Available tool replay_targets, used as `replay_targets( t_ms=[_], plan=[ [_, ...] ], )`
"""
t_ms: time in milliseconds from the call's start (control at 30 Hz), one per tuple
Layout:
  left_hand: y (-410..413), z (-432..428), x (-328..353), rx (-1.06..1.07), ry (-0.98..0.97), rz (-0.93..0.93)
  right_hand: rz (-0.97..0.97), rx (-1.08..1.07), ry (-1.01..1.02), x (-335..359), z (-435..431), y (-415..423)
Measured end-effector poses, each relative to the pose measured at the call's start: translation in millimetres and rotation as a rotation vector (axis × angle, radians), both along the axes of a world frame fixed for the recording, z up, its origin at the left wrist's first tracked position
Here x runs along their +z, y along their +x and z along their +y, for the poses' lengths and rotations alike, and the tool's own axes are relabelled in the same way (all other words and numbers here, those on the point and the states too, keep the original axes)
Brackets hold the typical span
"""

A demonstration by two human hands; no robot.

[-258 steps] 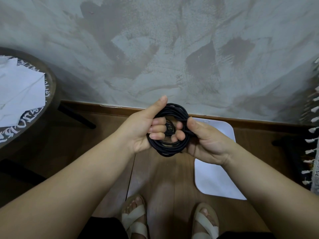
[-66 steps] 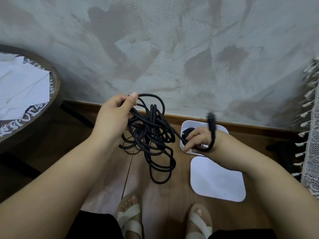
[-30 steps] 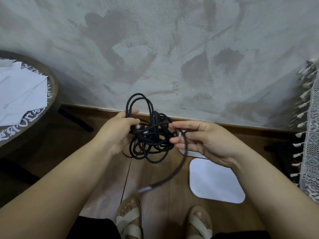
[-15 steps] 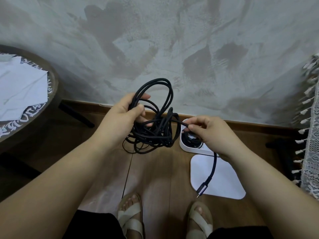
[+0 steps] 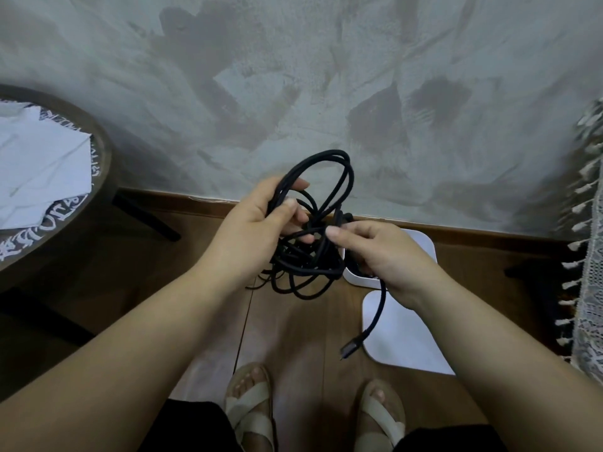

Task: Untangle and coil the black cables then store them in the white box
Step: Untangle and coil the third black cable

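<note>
Gripping tangled cable (image 5: 306, 259) with left hand (image 5: 257, 230); pinching one strand with right hand (image 5: 385, 252), just beside it. Below right hand: dangling plug (image 5: 350, 349). Behind it: box (image 5: 424, 247).

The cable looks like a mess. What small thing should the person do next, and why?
Probably pull the right hand away from the left hand, drawing more strand out of the tangle. The plug end dangles free below the right grip, while the left hand holds knotted loops.
</note>
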State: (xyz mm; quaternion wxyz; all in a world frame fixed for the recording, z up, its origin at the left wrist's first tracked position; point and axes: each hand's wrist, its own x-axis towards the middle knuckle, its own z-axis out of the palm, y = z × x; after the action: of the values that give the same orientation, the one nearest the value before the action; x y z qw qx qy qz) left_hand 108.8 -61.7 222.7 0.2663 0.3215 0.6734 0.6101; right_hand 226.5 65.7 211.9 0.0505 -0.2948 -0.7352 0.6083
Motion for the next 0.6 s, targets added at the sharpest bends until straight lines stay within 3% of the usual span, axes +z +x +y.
replay_targets(
  t_ms=[133, 333, 400, 500, 600],
  plan=[
    [-5.3, 2.0, -4.3, 0.098, 0.045, -0.158, -0.092, 0.194, 0.173, 0.6, 2.5, 0.6],
    [-20.0, 0.5, -4.5, 0.26, 0.107, -0.296, -0.131, 0.012, 0.018, 1.7, 21.7, 9.3],
    [-20.5, -0.5, -3.9, 0.275, 0.095, -0.266, -0.11, -0.036, 0.038, 0.4, 23.2, 9.3],
    [-15.0, 0.2, -3.8, 0.25, 0.039, -0.13, -0.065, -0.021, 0.324, -1.7, 23.0, 3.4],
    [-5.8, 3.3, -4.6, 0.223, 0.027, -0.073, -0.051, 0.07, 0.466, -1.6, 17.1, -2.4]
  ],
)
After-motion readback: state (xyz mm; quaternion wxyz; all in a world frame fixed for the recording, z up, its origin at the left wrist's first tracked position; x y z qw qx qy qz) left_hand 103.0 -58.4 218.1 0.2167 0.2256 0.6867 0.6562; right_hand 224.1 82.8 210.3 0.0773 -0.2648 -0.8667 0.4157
